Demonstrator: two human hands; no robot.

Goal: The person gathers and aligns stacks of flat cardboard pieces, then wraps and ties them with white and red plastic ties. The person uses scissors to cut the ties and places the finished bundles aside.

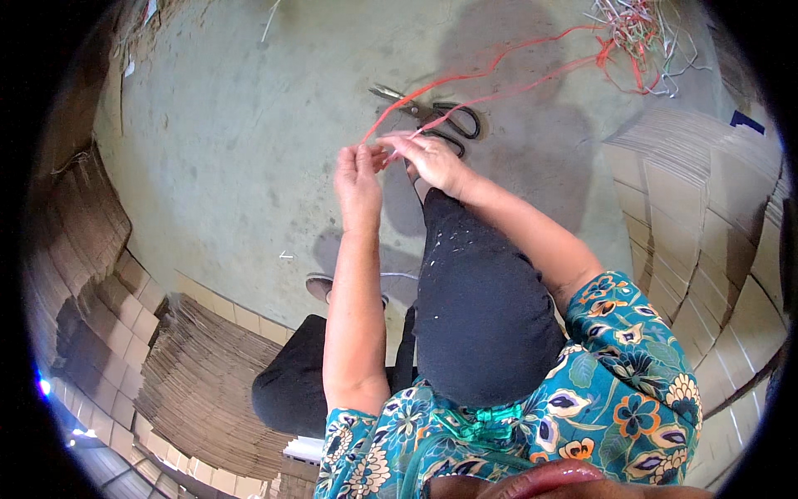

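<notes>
My left hand (359,185) is closed, thumb and fingertips pinching a thin red plastic strand (453,77). Close beside it, my right hand (431,160) is closed around a paler stretch of strand, its fingers almost meeting those of the left. From both hands the red lengths stretch across the floor to a tangled heap of red, white and greenish strands (636,33) at the far right. Just beyond my right hand lies a large pair of scissors (424,111) with black loop handles, partly under a strand. Exactly where the fingertips grip is hard to see.
Tall stacks of flat cardboard (665,179) stand to the right. More cardboard piles (208,378) lie at the lower left and along the left edge. My black-clad knee (482,308) rises below my right forearm. A few scraps are scattered on the grey concrete floor (224,141).
</notes>
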